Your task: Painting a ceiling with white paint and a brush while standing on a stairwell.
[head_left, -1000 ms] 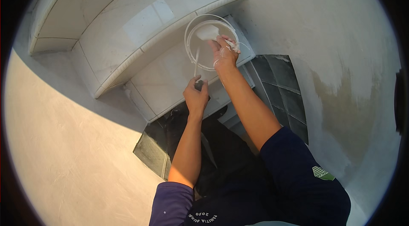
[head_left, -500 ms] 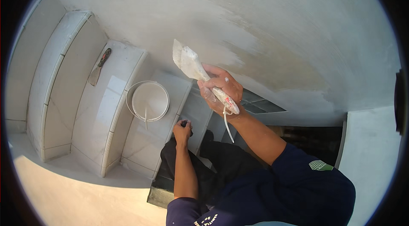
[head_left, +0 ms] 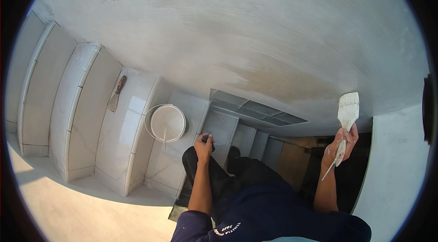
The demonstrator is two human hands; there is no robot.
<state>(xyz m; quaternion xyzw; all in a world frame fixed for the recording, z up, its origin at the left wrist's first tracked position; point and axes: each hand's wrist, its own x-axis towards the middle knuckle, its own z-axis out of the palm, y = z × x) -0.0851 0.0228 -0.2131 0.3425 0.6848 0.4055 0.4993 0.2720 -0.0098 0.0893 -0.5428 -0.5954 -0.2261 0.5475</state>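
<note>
My right hand (head_left: 340,145), speckled with white paint, grips a wide brush (head_left: 347,107) by its handle, its white-coated bristles at the plastered wall (head_left: 299,28). A thin white tie dangles from the handle. My left hand (head_left: 203,146) is low by my dark-trousered knee, closed on something dark that I cannot make out. Just left of it a white bucket (head_left: 160,121) stands on a tiled step, its wire handle round it and a pale stick (head_left: 164,138) at its rim.
Tiled stairs (head_left: 89,119) climb to the left, with a scraper (head_left: 117,91) lying on one tread. Grey tiles (head_left: 253,107) border the wall's foot. Steps descend to a dark opening (head_left: 358,164) at the right, beside a pale edge (head_left: 397,160). A sunlit curved surface (head_left: 91,210) fills the lower left.
My right hand has lifted the brush out of the bucket and moved it far right to the wall. My view has turned toward the wall; my left hand is off the stick.
</note>
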